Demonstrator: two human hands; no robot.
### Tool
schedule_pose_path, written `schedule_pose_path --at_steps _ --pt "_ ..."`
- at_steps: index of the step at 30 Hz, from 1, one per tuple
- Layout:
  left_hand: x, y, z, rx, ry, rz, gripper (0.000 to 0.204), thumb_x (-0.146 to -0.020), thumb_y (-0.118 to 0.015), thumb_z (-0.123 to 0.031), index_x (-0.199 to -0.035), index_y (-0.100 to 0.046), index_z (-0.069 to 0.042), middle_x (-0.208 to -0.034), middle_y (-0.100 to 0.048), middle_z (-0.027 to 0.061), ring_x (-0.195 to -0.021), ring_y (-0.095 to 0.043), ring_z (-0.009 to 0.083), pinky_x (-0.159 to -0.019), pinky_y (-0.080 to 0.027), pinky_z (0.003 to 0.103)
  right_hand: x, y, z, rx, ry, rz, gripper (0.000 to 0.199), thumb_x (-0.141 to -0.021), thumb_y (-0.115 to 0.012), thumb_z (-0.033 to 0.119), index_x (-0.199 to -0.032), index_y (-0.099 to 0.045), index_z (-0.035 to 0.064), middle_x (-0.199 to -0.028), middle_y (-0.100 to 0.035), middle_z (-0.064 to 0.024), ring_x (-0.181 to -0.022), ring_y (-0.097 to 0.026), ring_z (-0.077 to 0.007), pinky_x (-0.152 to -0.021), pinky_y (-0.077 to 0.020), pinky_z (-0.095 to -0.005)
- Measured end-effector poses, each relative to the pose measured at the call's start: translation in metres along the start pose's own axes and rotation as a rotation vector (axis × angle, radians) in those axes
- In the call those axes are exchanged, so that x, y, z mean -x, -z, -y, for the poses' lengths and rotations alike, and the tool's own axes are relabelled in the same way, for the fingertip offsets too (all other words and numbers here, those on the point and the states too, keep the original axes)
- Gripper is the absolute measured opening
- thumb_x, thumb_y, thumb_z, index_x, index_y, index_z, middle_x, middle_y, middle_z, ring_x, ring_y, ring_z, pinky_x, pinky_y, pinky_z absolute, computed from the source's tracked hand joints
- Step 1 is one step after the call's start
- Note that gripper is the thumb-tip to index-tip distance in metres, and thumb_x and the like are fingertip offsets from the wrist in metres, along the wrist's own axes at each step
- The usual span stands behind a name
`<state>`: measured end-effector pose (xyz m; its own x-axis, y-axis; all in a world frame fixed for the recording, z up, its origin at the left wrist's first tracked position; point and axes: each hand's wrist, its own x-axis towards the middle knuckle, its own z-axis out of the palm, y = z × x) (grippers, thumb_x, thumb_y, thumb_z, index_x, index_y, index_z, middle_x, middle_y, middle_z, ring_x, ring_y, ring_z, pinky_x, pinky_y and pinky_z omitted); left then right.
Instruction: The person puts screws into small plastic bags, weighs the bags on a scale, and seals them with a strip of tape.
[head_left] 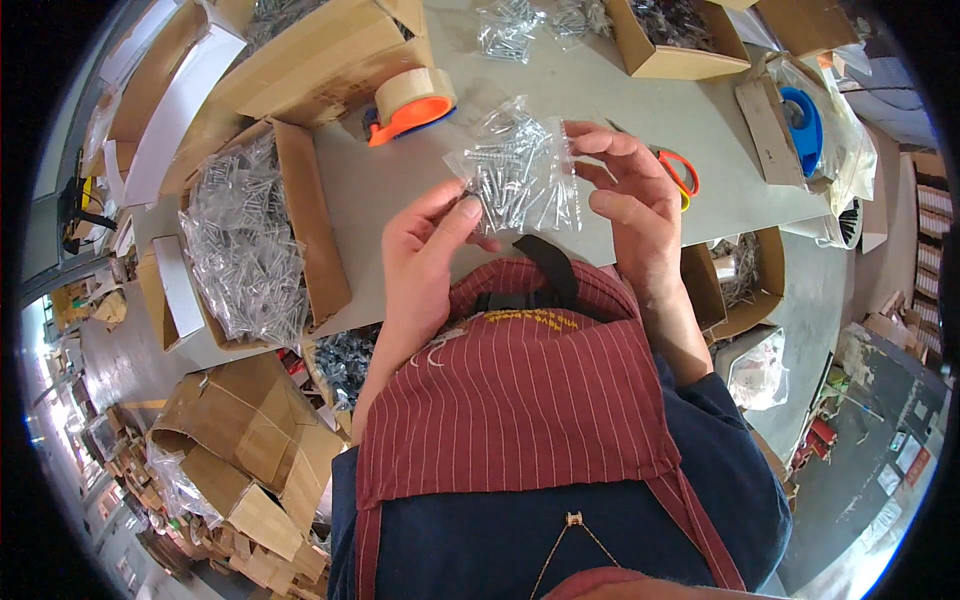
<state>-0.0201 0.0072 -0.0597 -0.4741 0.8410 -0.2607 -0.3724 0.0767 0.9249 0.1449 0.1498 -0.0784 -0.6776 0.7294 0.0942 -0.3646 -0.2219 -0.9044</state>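
Observation:
A clear plastic bag of screws [515, 175] is held up over the grey table, close to the front of my apron. My left hand [428, 235] pinches its lower left corner between thumb and fingers. Beside the bag's right edge is my right hand [640, 200], its fingers curled but apart; the fingertips come close to the plastic, and whether they touch it I cannot make out. A tape dispenser with orange and blue parts [412, 108] lies beyond my left hand. Orange-handled scissors [680, 178] rest to the right of my right hand.
At the left stands an open carton [325, 225] full of bagged screws. More screw bags [508, 35] lie at the far side, near another carton [640, 45]. A blue tape dispenser [802, 130] sits at the right. Cardboard boxes [250, 430] are piled on the lower left.

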Motion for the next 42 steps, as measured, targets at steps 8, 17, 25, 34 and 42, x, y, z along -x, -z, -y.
schedule_pose_path --at_steps 8,17,25,34,42 --pt "0.001 -0.001 -0.003 -0.005 -0.042 -0.011 0.036 -0.094 -0.057 -0.008 -0.124 -0.06 0.009 -0.104 -0.068 0.0113 -0.088 -0.064 0.018 -0.073 -0.055 0.037 0.003 -0.002 0.002 -0.045 -0.126 -0.018 0.039 -0.084 -0.059 0.0 -0.122 -0.056 -0.0019 -0.122 -0.062 -0.0109 -0.112 -0.057 -0.0199 -0.099 -0.043 -0.0334" --pt "0.001 -0.001 -0.004 0.11 -0.024 -0.028 0.032 -0.094 -0.057 -0.008 -0.12 -0.063 0.01 -0.101 -0.069 0.0117 -0.084 -0.064 0.0182 -0.076 -0.055 0.033 0.0 -0.006 0.001 -0.028 -0.215 -0.066 0.032 -0.091 -0.061 0.009 -0.122 -0.057 -0.0013 -0.116 -0.063 -0.0098 -0.107 -0.059 -0.0176 -0.096 -0.0447 -0.0321" --pt "0.004 -0.005 0.001 -0.011 -0.031 -0.015 0.035 -0.091 -0.059 -0.005 -0.123 -0.062 0.008 -0.105 -0.069 0.0134 -0.09 -0.066 0.0195 -0.078 -0.056 0.036 -0.004 -0.023 0.006 0.174 -0.297 0.03 0.05 -0.091 -0.07 0.02 -0.131 -0.049 -0.0013 -0.115 -0.062 -0.0091 -0.108 -0.059 -0.016 -0.095 -0.0467 -0.0321" --pt "0.003 -0.002 0.008 0.113 0.033 -0.036 0.039 -0.087 -0.061 -0.005 -0.123 -0.06 0.009 -0.109 -0.068 0.0136 -0.094 -0.066 0.02 -0.079 -0.056 0.036 -0.001 -0.026 0.001 0.007 -0.261 0.017 0.055 -0.083 -0.068 -0.006 -0.132 -0.044 0.0003 -0.112 -0.062 -0.0075 -0.101 -0.061 -0.0133 -0.088 -0.05 -0.0284" --pt "0.001 -0.001 0.01 0.079 0.027 0.0 0.041 -0.088 -0.063 -0.007 -0.126 -0.059 0.008 -0.111 -0.068 0.0128 -0.095 -0.065 0.0191 -0.083 -0.053 0.034 0.002 -0.025 0.001 0.031 -0.23 0.036 0.055 -0.082 -0.067 -0.009 -0.131 -0.045 0.0012 -0.113 -0.06 -0.0065 -0.104 -0.06 -0.0131 -0.092 -0.0482 -0.0284"
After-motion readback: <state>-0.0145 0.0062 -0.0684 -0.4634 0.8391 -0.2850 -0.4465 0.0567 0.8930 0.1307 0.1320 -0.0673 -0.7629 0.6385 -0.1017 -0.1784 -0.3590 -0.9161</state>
